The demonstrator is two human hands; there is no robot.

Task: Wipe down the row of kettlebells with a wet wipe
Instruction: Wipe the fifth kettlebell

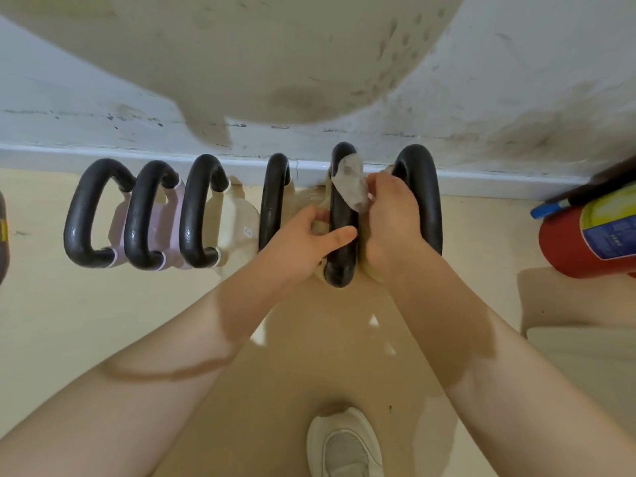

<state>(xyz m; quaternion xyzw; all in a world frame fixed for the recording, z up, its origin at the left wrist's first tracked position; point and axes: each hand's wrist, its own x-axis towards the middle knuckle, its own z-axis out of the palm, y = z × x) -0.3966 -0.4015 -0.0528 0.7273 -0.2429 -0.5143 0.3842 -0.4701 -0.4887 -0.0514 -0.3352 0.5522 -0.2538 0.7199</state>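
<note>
Several kettlebells with black handles stand in a row on the floor along the wall. My left hand (309, 242) grips the black handle of the fifth kettlebell (340, 259) from its left side, thumb laid across it. My right hand (392, 215) presses a grey, soiled wet wipe (351, 182) against the upper part of that same handle. To the left stand two pink kettlebells (86, 215) (146, 215), a cream one (198, 215) and another black handle (273, 197). One more kettlebell handle (421, 187) rises just right of my right hand.
A red fire extinguisher (585, 242) lies on the floor at the far right. A scuffed white wall with a baseboard (137, 156) runs behind the row. My white shoe (344, 445) is on the beige floor below. A dark object (2, 235) sits at the left edge.
</note>
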